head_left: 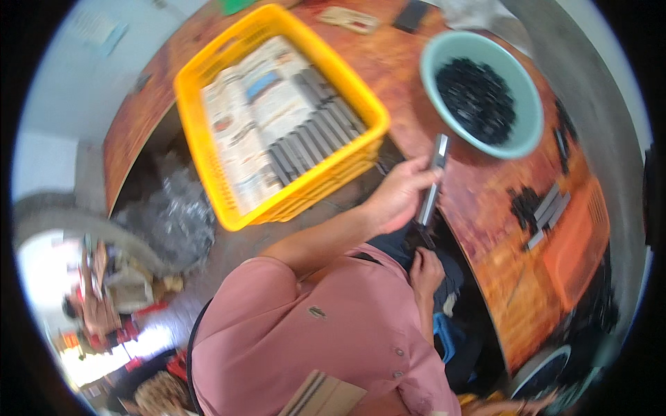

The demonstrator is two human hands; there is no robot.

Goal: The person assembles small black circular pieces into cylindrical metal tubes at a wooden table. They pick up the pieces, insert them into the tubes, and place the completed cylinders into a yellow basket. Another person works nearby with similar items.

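Observation:
My left hand (404, 191) is closed around a narrow grey bar with a shiny face (430, 194), holding it tilted over the table's near edge. Close below the bar's lower end is my right hand (426, 272), its fingers bent toward a small dark piece (426, 240). Blur hides whether the right fingers grip that piece. To the left, a yellow plastic crate (277, 211) lined with newspaper holds several similar grey bars (312, 142) in a row. A pale teal basin (531, 111) full of small black parts (475, 100) stands beyond my left hand.
On the reddish-brown table (479, 215), loose black pieces (525, 206) and a few grey bars (551, 206) lie beside an orange basket (579, 243). A dark flat object (411, 15) rests at the far edge. Clear plastic wrap (177, 211) lies left, below the crate. Another person (97, 312) appears far left.

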